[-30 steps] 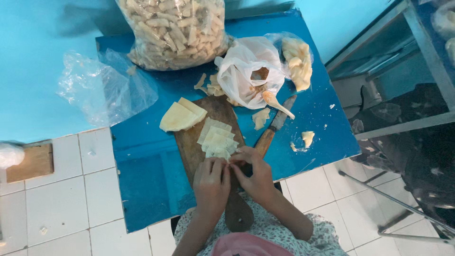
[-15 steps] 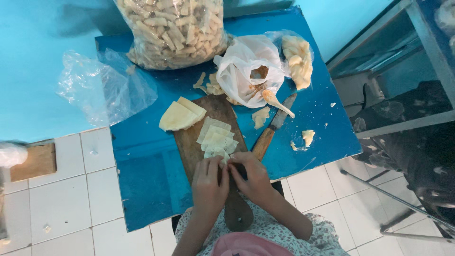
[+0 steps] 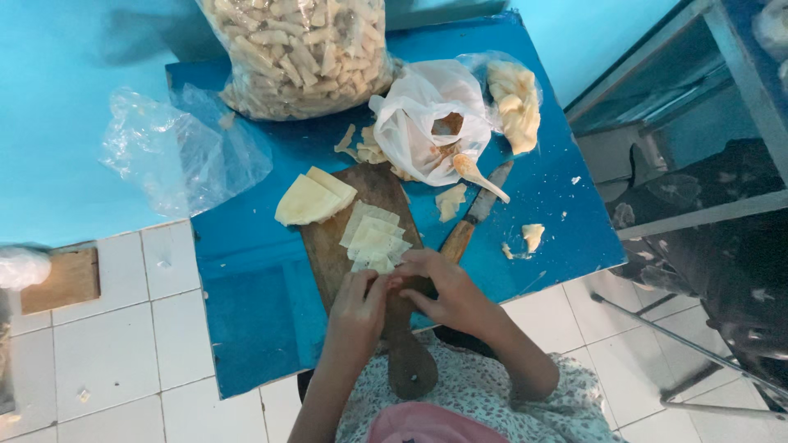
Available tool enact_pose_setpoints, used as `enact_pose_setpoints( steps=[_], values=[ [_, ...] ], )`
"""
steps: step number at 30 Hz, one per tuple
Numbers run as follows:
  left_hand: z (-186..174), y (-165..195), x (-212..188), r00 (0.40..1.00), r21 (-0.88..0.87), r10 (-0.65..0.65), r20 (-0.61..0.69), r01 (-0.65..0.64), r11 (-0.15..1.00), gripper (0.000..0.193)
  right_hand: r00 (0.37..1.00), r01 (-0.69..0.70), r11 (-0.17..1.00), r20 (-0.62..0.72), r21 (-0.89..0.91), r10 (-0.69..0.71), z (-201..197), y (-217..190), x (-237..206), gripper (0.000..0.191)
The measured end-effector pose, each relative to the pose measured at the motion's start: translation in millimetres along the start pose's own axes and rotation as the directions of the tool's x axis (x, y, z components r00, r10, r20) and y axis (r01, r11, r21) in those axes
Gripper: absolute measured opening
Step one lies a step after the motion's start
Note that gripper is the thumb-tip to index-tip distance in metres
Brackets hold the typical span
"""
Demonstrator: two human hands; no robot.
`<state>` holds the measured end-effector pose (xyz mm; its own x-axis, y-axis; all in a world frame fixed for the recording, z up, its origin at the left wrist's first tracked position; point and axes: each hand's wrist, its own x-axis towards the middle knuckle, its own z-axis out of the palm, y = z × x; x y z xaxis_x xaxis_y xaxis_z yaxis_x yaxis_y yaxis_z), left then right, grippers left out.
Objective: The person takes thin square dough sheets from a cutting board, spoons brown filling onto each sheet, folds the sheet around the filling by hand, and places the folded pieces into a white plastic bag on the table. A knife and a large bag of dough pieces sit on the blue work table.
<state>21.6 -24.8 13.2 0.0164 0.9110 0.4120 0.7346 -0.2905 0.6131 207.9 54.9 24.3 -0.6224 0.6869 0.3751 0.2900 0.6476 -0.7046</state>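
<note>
Hands unmoved: left hand (image 3: pixel 359 302), right hand (image 3: pixel 443 289) pinch wrapper (image 3: pixel 379 264), grip closed.

1. The near-left part of the table (image 3: pixel 246 328) is bare blue surface, open between the cutting board (image 3: pixel 361 246) and the table's left edge.
2. Ahead of the hands, a stack of pale square wrappers (image 3: pixel 373 239) and a yellow dough wedge (image 3: pixel 312 199) cover the board's middle and far-left corner.
3. A knife (image 3: pixel 474 217) lies slanted just right of the board, narrowing that side.
4. The far edge is blocked by a big bag of rolled pieces (image 3: pixel 300 49), a white bag (image 3: pixel 431 123) with a spoon (image 3: pixel 480 175), and a small clear bag (image 3: pixel 513 98).
5. A crumpled empty bag (image 3: pixel 176 152) overhangs the far-left corner.
6. The right strip holds only dough scraps (image 3: pixel 532 236).
</note>
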Motion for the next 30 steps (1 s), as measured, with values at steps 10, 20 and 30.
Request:
enact_pose_setpoints(
  steps=[10, 20, 30],
  values=[
    [-3, 5, 5, 0.988, -0.123, -0.131, -0.079, 0.121, 0.985, 0.017, 0.935, 0.355, 0.912, 0.064, -0.206, -0.35, 4, 6, 13, 0.035],
    [-4, 10, -8, 0.993, -0.107, -0.091, -0.07, 0.083, 0.991, 0.018, 0.971, 0.238, 0.968, 0.034, -0.079, -0.236, 8, 2, -5, 0.035],
    [-10, 11, 8, 0.974, -0.134, -0.225, 0.03, 0.227, 0.965, 0.01, 0.958, -0.202, 0.965, 0.237, 0.169, 0.159, 3, 5, 15, 0.056]
  ],
)
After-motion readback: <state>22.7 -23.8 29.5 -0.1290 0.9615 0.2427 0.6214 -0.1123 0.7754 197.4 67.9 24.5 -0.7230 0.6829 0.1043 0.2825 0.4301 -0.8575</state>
